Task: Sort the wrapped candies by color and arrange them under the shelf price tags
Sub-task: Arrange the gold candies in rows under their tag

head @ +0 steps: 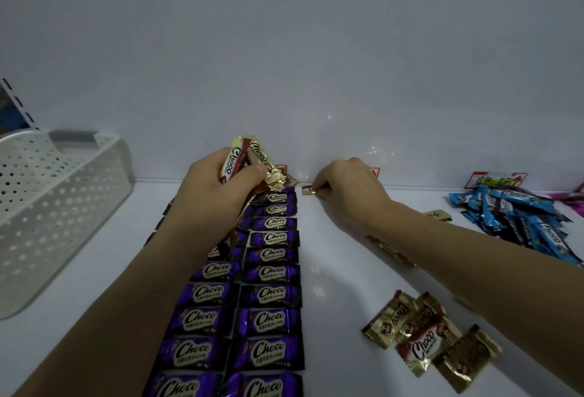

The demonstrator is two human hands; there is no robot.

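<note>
On the far left stands a white basket (63,204) with holes in its wall. Next come the purple candies (268,298), laid flat in neat rows running back to the wall. Over them the left hand (221,188) is closed around a bunch of gold candies (249,159); their crinkly ends stick out above and below the fingers. The right hand (347,191) pinches one gold candy (309,190) at its end and holds it down on the shelf by the wall, under a red price tag (374,172), I think, though the hand hides most of it. More gold ones (429,336) lie loose nearer, and blue candies (518,216) are piled far right. These wrappers look light, slippery and crinkly, so the flat crimped ends are best to hold.
</note>
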